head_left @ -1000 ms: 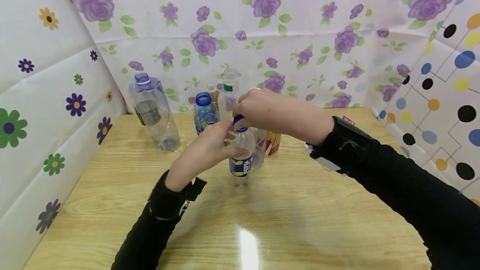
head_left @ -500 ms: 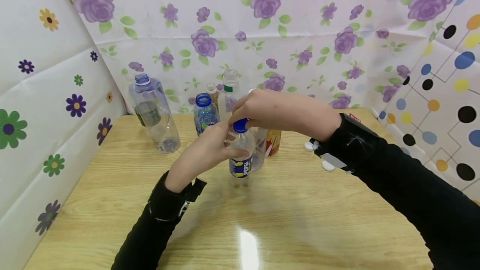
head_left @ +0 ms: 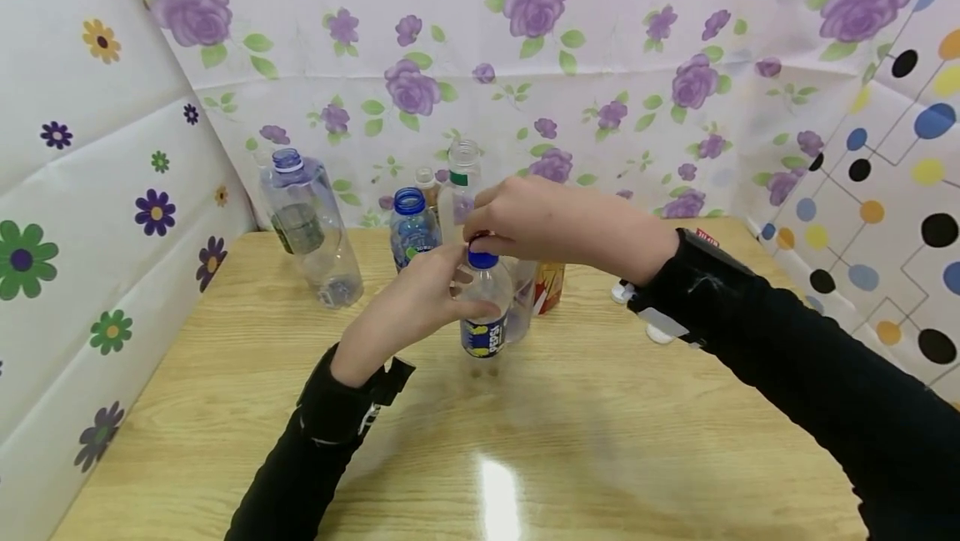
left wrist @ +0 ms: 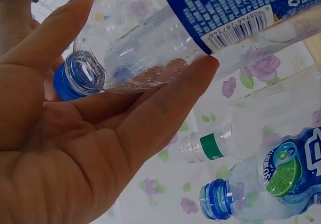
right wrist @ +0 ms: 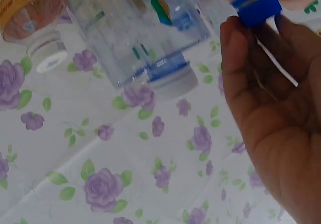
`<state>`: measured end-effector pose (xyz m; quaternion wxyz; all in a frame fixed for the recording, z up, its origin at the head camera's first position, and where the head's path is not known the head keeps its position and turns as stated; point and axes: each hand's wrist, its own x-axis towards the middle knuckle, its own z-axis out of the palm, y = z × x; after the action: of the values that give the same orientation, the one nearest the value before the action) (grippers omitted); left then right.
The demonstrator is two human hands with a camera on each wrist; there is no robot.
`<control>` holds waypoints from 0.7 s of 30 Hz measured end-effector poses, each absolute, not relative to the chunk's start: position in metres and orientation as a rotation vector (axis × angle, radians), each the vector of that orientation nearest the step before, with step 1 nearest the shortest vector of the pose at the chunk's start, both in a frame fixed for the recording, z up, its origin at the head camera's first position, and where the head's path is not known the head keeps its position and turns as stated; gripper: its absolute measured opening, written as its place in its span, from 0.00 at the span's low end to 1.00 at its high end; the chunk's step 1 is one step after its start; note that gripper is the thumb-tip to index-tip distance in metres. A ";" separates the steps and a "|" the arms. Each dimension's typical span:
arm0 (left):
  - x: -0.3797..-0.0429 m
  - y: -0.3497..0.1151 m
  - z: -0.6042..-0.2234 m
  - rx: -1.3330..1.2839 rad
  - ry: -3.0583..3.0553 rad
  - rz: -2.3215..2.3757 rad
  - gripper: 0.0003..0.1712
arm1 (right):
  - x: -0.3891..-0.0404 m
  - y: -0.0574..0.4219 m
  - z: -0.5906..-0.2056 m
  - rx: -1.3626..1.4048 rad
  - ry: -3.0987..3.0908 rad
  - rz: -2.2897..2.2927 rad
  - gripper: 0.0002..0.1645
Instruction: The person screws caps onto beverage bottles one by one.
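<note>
A clear plastic Pepsi bottle (head_left: pixel 483 339) with a blue label stands upright on the table (head_left: pixel 600 433). My left hand (head_left: pixel 405 299) grips its upper part, thumb on the near side. In the left wrist view, the fingers lie along the clear wall (left wrist: pixel 145 43) below the neck. The blue cap (right wrist: pixel 258 7) sits on the bottle's mouth. My right hand (head_left: pixel 536 212) reaches over from the right and pinches that cap between thumb and fingertips, partly covering it in the head view.
A large uncapped clear bottle (head_left: pixel 315 232) stands at left. Behind my hands are an uncapped blue-necked bottle (head_left: pixel 414 232) and a green-banded bottle (head_left: pixel 463 166). In the right wrist view, an orange-labelled bottle (right wrist: pixel 35 8) and a square clear bottle (right wrist: pixel 135 38) have white caps. White caps (head_left: pixel 660 334) lie at right.
My right hand's fingers drew back on the cap half a second ago, baring more of it, and now close over it again. The left hand and the bottle hold their place.
</note>
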<state>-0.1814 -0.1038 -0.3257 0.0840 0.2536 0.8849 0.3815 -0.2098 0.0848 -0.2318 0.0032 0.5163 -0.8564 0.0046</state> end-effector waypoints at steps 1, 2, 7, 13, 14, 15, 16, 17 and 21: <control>-0.182 -0.104 -0.326 0.753 2.636 1.144 0.52 | -0.210 0.086 -0.230 1.661 -2.677 0.027 0.09; -0.182 -0.105 -0.326 0.748 2.632 1.148 0.52 | -0.210 0.088 -0.227 1.709 -2.668 0.033 0.11; -0.183 -0.105 -0.326 0.756 2.632 1.150 0.53 | -0.212 0.092 -0.222 1.877 -2.603 0.006 0.20; -0.183 -0.105 -0.326 0.752 2.637 1.134 0.52 | -0.212 0.086 -0.227 1.793 -2.618 -0.091 0.13; -0.183 -0.104 -0.326 0.747 2.641 1.128 0.51 | -0.211 0.084 -0.228 1.750 -2.638 -0.127 0.12; -0.184 -0.104 -0.326 0.740 2.643 1.123 0.49 | -0.211 0.083 -0.228 1.702 -2.664 -0.161 0.11; -0.184 -0.104 -0.325 0.732 2.643 1.120 0.48 | -0.210 0.081 -0.229 1.656 -2.693 -0.187 0.11; -0.184 -0.103 -0.325 0.720 2.643 1.115 0.46 | -0.210 0.079 -0.229 1.613 -2.720 -0.209 0.12; -0.184 -0.103 -0.324 0.699 2.635 1.110 0.45 | -0.210 0.078 -0.230 1.546 -2.781 -0.200 0.13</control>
<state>-0.1836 -0.1028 -0.3244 0.0988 0.2365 0.8908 0.3753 -0.2097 0.0777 -0.2299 -0.0234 0.4847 -0.8721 -0.0628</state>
